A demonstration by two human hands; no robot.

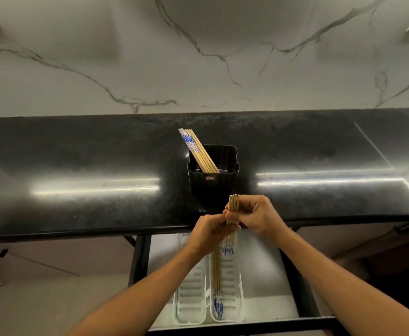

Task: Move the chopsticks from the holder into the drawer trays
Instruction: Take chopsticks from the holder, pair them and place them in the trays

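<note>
Head view: both your hands on one bundle of chopsticks, above the open drawer.

Your right hand (257, 214) has its fingers curled round the held bundle (233, 209), with four wooden tips showing on top. Your left hand (208, 232) pinches it lower down, and the blue-patterned ends hang over the right tray (230, 270). The black holder (213, 185) stands on the counter (77, 166) with a leaning cluster (198, 151) in it, five or so, exact count unclear. The drawer (266, 275) carries two white trays side by side: the right tray has a few laid chopsticks (216, 282), the left tray (189, 287) shows its ribbed floor.
</note>
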